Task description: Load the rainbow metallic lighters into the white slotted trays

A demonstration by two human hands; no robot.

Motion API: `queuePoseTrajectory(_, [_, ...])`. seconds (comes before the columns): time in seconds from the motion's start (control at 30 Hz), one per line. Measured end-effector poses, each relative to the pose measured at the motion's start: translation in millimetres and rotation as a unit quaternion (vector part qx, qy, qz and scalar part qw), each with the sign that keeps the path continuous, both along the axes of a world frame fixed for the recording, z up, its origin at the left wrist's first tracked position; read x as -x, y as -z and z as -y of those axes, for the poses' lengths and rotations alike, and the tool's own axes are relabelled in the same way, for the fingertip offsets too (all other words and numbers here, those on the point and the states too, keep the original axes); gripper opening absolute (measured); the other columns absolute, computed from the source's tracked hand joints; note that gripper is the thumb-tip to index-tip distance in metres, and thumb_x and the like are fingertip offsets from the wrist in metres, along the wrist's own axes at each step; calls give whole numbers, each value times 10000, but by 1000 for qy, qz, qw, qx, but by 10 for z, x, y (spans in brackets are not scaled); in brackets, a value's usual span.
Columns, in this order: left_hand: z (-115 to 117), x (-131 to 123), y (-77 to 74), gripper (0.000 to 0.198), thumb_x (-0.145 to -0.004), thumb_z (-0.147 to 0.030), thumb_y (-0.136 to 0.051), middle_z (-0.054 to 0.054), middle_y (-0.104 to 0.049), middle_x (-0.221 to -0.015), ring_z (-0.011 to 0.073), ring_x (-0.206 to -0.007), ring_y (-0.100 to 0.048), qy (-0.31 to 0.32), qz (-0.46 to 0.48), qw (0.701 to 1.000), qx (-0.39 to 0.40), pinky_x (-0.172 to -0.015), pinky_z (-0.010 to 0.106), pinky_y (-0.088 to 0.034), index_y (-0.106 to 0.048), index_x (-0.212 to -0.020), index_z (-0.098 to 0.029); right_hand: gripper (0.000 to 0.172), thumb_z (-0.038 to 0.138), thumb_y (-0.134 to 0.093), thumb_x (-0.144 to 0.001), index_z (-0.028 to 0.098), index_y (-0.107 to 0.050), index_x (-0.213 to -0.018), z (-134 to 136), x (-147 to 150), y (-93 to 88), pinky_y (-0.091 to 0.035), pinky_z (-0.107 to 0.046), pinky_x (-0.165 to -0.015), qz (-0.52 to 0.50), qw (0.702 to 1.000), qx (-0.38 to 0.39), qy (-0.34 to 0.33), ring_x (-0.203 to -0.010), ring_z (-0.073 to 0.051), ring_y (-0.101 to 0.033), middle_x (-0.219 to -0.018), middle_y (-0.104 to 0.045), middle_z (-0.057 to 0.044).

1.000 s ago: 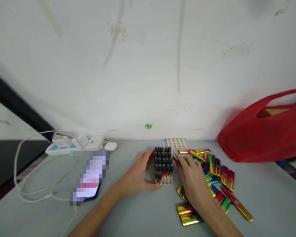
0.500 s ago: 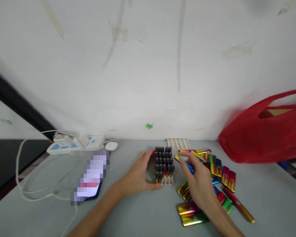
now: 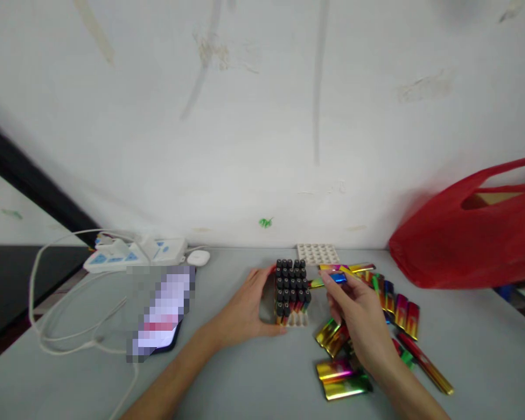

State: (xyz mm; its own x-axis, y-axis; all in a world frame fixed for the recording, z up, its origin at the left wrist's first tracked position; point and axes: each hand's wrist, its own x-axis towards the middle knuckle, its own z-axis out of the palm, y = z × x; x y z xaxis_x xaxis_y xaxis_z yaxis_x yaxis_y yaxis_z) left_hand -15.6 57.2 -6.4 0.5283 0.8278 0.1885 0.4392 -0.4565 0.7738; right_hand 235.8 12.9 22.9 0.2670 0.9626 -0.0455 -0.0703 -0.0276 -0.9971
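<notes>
Pinching a blue-tinted strip [image 3: 339, 279], our right hand [image 3: 356, 315] faces the rack [image 3: 299, 319] our left hand [image 3: 245, 312] holds near the surface's [image 3: 240, 379] back edge.

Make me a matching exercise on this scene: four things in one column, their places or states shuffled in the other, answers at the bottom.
Column one
1. Left hand
2. Right hand
3. Red bag
4. White holed tray

Column two
A. Lying flat near the foot of the wall
B. Pinching a shiny blue-and-yellow piece
C. At the far right of the picture
D. Curved around the left side of the rack of black-capped pieces

Right pairs: 1-D, 2-B, 3-C, 4-A
</notes>
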Motion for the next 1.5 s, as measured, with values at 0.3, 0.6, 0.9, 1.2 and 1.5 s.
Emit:
queuePoseTrajectory(0.3, [-11, -5, -17, 1276, -674, -382, -1043, 195, -514, -1611, 437, -1456, -513, 3, -15, 1000, 9, -1274, 583, -421, -322, -1717, -237, 529, 642, -919, -825, 170, -778, -1019, -18, -41, 44, -336, -225, -434, -40, 999, 4, 2, -494, -98, -471, -718, -636, 15])
queuePoseTrajectory(0.6, [-4, 6, 12, 1268, -674, -371, -1044, 185, -537, -1600, 436, -1437, -540, 3, 6, 1000, -2, -1267, 586, -429, -341, -1724, -267, 541, 710, -886, -828, 188, -772, -916, -16, -11, 13, -307, -211, -429, -91, 995, 15, 46, -539, -106, -430, -676, -550, 31])
queuePoseTrajectory(0.9, [-11, 0, 9, 1283, -662, -373, -1050, 189, -513, -1622, 442, -1461, -523, -2, -6, 1000, 10, -1275, 591, -424, -335, -1720, -254, 568, 663, -864, -857, 225, -545, -690, 14, 9, -89, -311, -211, -398, -122, 992, 13, 38, -512, -115, -447, -646, -528, 32])
queuePoseTrajectory(1.2, [-5, 1, 2, 1282, -660, -373, -1055, 188, -524, -1607, 436, -1442, -536, -4, -3, 1000, 13, -1267, 597, -432, -341, -1718, -253, 473, 595, -930, -826, 222, -643, -877, 24, 46, -124, -205, -200, -423, -212, 977, 6, 13, -481, -72, -292, -606, -483, 78])
queuePoseTrajectory(1.5, [2, -4, -8, 1267, -662, -357, -1046, 181, -536, -1601, 434, -1433, -545, -6, -1, 1000, 5, -1265, 583, -437, -350, -1715, -256, 638, 816, -769, -842, 207, -642, -699, 43, 54, -136, -238, -259, -493, -203, 976, 48, -54, -545, -117, -269, -573, -376, 53])
